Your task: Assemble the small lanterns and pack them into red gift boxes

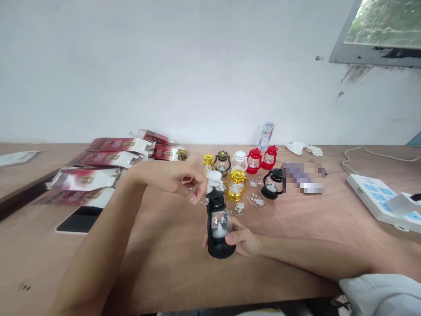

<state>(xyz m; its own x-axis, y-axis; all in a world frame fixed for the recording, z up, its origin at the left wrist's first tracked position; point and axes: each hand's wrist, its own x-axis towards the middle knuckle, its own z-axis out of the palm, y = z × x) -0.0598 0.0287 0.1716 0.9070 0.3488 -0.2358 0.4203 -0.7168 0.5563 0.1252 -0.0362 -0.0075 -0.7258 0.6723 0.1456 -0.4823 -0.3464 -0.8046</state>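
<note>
Gripping a black lantern (221, 247) low in the right hand (246, 240) for steadiness, and pinching perhaps a thin wire (203, 203) near its top in the left hand (179, 177).

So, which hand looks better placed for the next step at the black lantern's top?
Left, most likely. The left hand is beside the top, its fingertips pinching what looks like a thin piece. The right hand has its grip around the black lantern lower down, so it seems better suited to steadying.
</note>
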